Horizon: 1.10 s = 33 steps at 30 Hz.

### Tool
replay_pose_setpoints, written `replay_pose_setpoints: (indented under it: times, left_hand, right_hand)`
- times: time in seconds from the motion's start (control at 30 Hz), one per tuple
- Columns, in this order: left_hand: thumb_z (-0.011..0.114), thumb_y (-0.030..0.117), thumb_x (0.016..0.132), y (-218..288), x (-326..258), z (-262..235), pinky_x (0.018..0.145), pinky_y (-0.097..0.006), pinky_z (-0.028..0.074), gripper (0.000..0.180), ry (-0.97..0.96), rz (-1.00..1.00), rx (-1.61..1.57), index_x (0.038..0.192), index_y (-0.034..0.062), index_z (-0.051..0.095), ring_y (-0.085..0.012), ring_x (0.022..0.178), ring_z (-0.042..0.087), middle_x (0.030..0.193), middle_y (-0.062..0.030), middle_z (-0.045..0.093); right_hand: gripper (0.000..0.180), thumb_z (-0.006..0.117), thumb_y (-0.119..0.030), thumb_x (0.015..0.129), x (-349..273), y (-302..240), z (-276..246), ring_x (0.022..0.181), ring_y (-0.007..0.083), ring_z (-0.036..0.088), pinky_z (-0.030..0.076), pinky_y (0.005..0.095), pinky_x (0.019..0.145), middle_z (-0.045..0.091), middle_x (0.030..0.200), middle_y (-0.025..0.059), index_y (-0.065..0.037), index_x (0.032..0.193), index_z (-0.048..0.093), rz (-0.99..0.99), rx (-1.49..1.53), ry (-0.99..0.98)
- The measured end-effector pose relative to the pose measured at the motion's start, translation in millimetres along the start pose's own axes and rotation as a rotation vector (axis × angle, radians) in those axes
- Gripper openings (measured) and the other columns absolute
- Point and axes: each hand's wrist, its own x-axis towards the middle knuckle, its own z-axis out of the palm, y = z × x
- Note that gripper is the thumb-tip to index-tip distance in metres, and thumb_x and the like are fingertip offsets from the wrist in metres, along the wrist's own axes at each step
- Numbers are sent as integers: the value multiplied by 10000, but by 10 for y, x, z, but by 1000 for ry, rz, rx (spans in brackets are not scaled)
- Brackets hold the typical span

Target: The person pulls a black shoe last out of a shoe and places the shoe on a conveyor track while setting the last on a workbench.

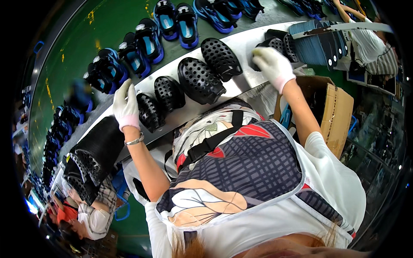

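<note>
My left hand (126, 105), in a white glove, has its fingers stretched out with nothing visible in them. It hovers at the left end of a row of black perforated shoe-shaped forms, beside the nearest small form (149, 112). Another small form (169, 93) and two larger ones (200, 80) (221, 59) follow to the right on the white ledge (247, 81). At the row's right end my right hand (274, 66), also gloved, has its fingers curled over a black perforated form (275, 43). The glove partly hides that form; a similar one lies against it.
Black-and-blue sneakers (187, 26) stand in pairs along the green belt (109, 26) beyond the ledge. Blue-grey insoles (312, 45) are stacked at right, above a cardboard box (340, 116). More black forms (99, 148) are piled at left, near another person (97, 219).
</note>
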Motion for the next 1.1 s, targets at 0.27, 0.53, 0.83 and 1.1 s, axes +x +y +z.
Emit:
replay_pose_setpoints:
  times: [0.27, 0.53, 0.83, 1.1]
  left_hand:
    - [587, 190, 906, 158, 1, 101, 864, -308, 469, 253, -19, -16, 0, 1105, 56, 666, -210, 976, 627, 1048, -103, 666]
    - [517, 288, 902, -62, -228, -108, 914, -409, 450, 326, -56, 148, 134, 1102, 58, 632, -336, 1024, 578, 1097, -164, 631]
    - [568, 257, 862, -320, -402, 39, 788, -404, 486, 258, 100, 63, -49, 997, 60, 667, -331, 848, 603, 923, -168, 613]
    - [571, 390, 882, 407, -212, -154, 747, -300, 483, 412, -137, 118, -435, 1077, 33, 629, -210, 821, 602, 914, -120, 637]
  right_hand:
    - [513, 673, -317, 781, -50, 752, -488, 1011, 296, 598, 473, 350, 888, 562, 1181, 143, -81, 1221, 553, 141, -286, -56]
    - [654, 760, -150, 738, -199, 689, 81, 1251, 305, 445, 355, 346, 1068, 454, 1328, 188, 15, 1299, 465, 102, -104, -143]
    - [502, 746, -107, 731, -363, 797, 31, 900, 255, 566, 477, 337, 798, 499, 1120, 126, -6, 1154, 496, 46, -100, -108]
    - [592, 702, 31, 676, 77, -663, -170, 1063, 222, 549, 469, 320, 889, 509, 1210, 117, 2, 1230, 494, -336, 297, -61]
